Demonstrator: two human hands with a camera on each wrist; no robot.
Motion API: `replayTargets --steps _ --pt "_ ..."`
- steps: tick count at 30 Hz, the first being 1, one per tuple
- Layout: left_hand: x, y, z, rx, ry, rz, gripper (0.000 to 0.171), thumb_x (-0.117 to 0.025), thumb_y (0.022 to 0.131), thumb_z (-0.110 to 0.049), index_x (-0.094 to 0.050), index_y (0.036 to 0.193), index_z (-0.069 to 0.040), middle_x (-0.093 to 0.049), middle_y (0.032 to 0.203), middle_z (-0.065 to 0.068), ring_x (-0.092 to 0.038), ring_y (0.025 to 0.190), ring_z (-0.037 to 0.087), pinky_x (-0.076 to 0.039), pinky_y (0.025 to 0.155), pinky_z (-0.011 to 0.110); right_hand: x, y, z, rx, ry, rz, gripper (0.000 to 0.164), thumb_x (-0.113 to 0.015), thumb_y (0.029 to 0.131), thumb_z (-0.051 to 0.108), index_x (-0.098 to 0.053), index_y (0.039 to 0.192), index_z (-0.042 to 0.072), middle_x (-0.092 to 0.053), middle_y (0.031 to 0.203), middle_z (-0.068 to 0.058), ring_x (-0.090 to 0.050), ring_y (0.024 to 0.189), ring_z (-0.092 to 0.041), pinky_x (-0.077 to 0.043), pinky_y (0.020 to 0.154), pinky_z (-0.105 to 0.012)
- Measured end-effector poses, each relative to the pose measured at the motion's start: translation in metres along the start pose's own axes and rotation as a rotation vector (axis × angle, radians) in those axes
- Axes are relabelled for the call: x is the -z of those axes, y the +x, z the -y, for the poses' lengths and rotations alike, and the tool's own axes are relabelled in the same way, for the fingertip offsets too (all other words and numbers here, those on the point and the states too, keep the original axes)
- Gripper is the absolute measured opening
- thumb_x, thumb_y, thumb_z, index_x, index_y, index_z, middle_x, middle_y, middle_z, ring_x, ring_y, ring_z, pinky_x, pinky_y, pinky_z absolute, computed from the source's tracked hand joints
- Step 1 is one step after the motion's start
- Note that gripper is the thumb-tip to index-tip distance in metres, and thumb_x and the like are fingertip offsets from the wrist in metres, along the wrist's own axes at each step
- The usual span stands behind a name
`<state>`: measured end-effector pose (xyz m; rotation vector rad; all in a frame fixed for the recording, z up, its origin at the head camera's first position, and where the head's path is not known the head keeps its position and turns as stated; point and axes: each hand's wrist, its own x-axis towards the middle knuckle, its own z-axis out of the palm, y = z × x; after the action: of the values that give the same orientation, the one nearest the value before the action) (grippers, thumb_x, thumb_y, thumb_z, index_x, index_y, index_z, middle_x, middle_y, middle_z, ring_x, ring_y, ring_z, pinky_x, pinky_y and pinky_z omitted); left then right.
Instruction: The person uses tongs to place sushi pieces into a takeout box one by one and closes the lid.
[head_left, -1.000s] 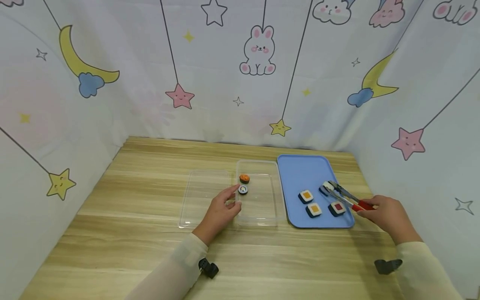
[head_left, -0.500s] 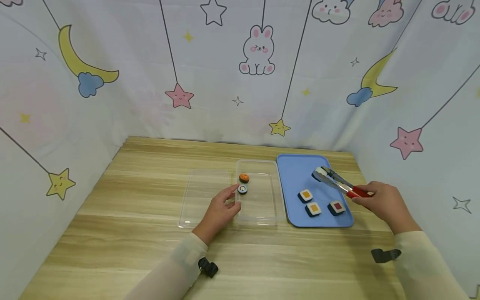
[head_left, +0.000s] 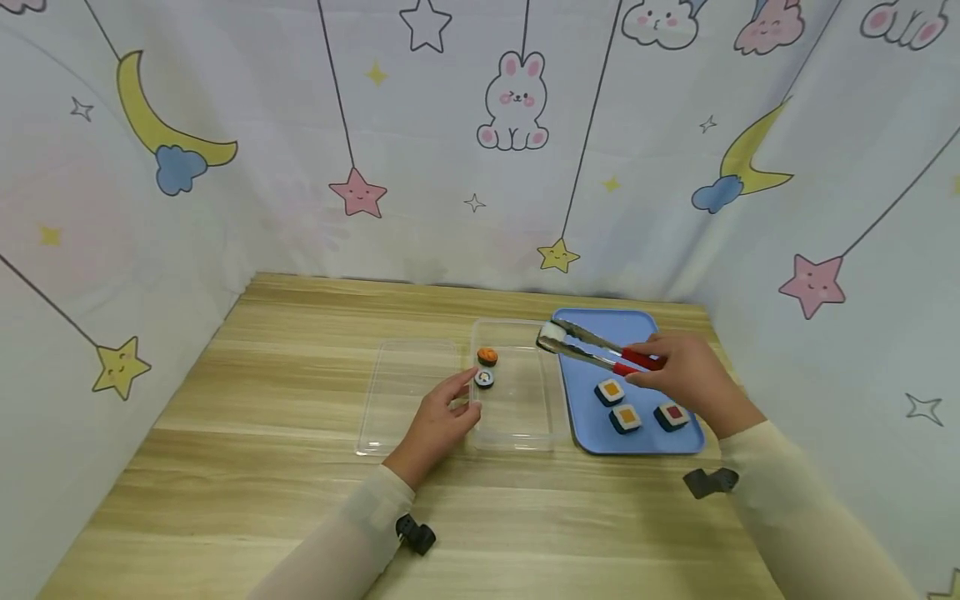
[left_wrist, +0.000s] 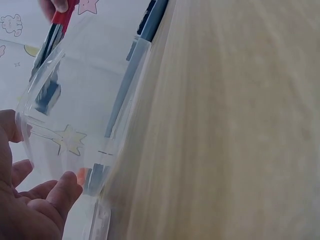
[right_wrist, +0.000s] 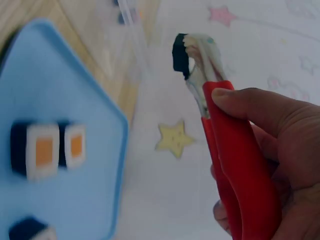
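In the head view, my right hand [head_left: 686,375] grips red-handled metal tongs [head_left: 587,357]. Their tips pinch a white-topped toy sushi piece with a dark side [head_left: 553,332], above the border between a clear plastic box [head_left: 517,400] and a blue tray [head_left: 626,323]. The right wrist view shows thumb and fingers wrapped round the red handle [right_wrist: 240,165]. My left hand [head_left: 438,421] touches the box's left wall with loosely spread fingers. Inside the box, near that hand, sit an orange-topped sushi piece [head_left: 487,357] and a small round roll [head_left: 483,378].
Two sushi rolls with yellow centres [head_left: 610,392] [head_left: 625,418] and one red-centred roll [head_left: 671,416] lie on the tray. A clear lid [head_left: 408,392] lies left of the box on the wooden table [head_left: 285,400]. A printed curtain [head_left: 442,242] encloses the back and sides.
The right hand has lifted the white-topped sushi piece off the tray with the tongs and carried it leftward to the box's upper right edge. The left hand has stayed in place.
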<state>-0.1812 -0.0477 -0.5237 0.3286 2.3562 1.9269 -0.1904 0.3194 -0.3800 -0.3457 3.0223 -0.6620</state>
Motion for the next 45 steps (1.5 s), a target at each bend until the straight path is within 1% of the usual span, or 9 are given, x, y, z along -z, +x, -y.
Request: replayTargets --steps 5,9,13,16,24,32,37,41,45 --pt "0.0 0.0 0.001 -0.003 -0.018 0.008 0.059 -0.068 0.095 -0.008 -0.053 0.153 -0.008 -0.048 0.156 0.013 -0.053 0.137 0.037 -0.053 0.107 0.049 -0.028 0.015 0.027 0.116 -0.009 0.09 0.042 -0.089 0.083 0.023 -0.078 0.121 0.007 -0.069 0.095 -0.001 -0.059 0.079 -0.017 -0.053 0.062 -0.029" --pt "0.0 0.0 0.002 -0.006 -0.022 0.012 0.06 -0.068 0.095 -0.007 -0.052 0.153 -0.009 -0.047 0.157 0.012 -0.053 0.138 0.036 -0.053 0.106 0.048 -0.046 0.023 0.043 0.176 -0.042 0.166 0.035 -0.089 0.082 0.021 -0.081 0.115 0.01 -0.066 0.09 0.006 -0.057 0.077 -0.013 -0.053 0.062 -0.028" --pt "0.0 0.0 0.002 -0.02 -0.022 0.006 0.06 -0.068 0.095 -0.004 -0.052 0.153 -0.008 -0.047 0.157 0.014 -0.053 0.137 0.037 -0.053 0.106 0.048 -0.057 0.029 0.052 0.193 -0.078 0.207 0.031 -0.089 0.08 0.019 -0.083 0.11 0.013 -0.065 0.087 0.008 -0.059 0.078 -0.012 -0.055 0.064 -0.028" --pt "0.0 0.0 0.001 -0.025 -0.025 0.001 0.06 -0.067 0.095 -0.002 -0.052 0.152 -0.006 -0.048 0.156 0.014 -0.053 0.137 0.038 -0.053 0.106 0.048 -0.061 0.031 0.056 0.192 -0.089 0.226 0.033 -0.09 0.078 0.019 -0.083 0.11 0.012 -0.066 0.089 0.007 -0.06 0.08 -0.013 -0.056 0.066 -0.029" --pt "0.0 0.001 0.004 -0.023 -0.021 -0.008 0.059 -0.066 0.094 0.0 -0.054 0.151 -0.007 -0.049 0.155 0.014 -0.054 0.136 0.038 -0.054 0.105 0.047 -0.065 0.032 0.06 0.206 -0.136 0.239 0.035 -0.09 0.078 0.02 -0.082 0.112 0.012 -0.067 0.09 0.007 -0.06 0.08 -0.013 -0.055 0.067 -0.031" --pt "0.0 0.001 0.004 -0.043 -0.035 -0.001 0.06 -0.067 0.094 -0.001 -0.054 0.152 -0.007 -0.049 0.155 0.015 -0.053 0.136 0.04 -0.053 0.106 0.049 -0.066 0.032 0.058 0.2 -0.139 0.229 0.037 -0.091 0.077 0.022 -0.082 0.112 0.012 -0.066 0.089 0.008 -0.06 0.079 -0.012 -0.055 0.067 -0.031" --pt "0.001 0.0 0.004 -0.032 -0.015 0.007 0.06 -0.067 0.095 -0.004 -0.053 0.153 -0.008 -0.048 0.156 0.013 -0.054 0.137 0.037 -0.055 0.105 0.043 -0.062 0.025 0.051 0.197 -0.095 0.205 0.037 -0.09 0.078 0.023 -0.081 0.112 0.013 -0.063 0.087 0.01 -0.057 0.076 -0.012 -0.053 0.064 -0.03" --pt "0.001 0.0 0.004 -0.018 -0.008 0.013 0.06 -0.067 0.096 -0.006 -0.052 0.153 -0.01 -0.047 0.157 0.011 -0.053 0.138 0.035 -0.055 0.105 0.041 -0.051 0.016 0.036 0.179 -0.043 0.124 0.042 -0.09 0.079 0.026 -0.079 0.118 0.013 -0.066 0.093 0.007 -0.059 0.079 -0.016 -0.054 0.065 -0.031" --pt "0.001 0.0 0.004 -0.017 -0.009 0.016 0.06 -0.067 0.096 -0.006 -0.052 0.154 -0.01 -0.047 0.157 0.011 -0.053 0.138 0.036 -0.054 0.106 0.043 -0.035 0.003 0.009 0.122 -0.035 0.013 0.048 -0.089 0.081 0.029 -0.077 0.123 0.011 -0.069 0.103 -0.002 -0.062 0.085 -0.022 -0.056 0.068 -0.032"
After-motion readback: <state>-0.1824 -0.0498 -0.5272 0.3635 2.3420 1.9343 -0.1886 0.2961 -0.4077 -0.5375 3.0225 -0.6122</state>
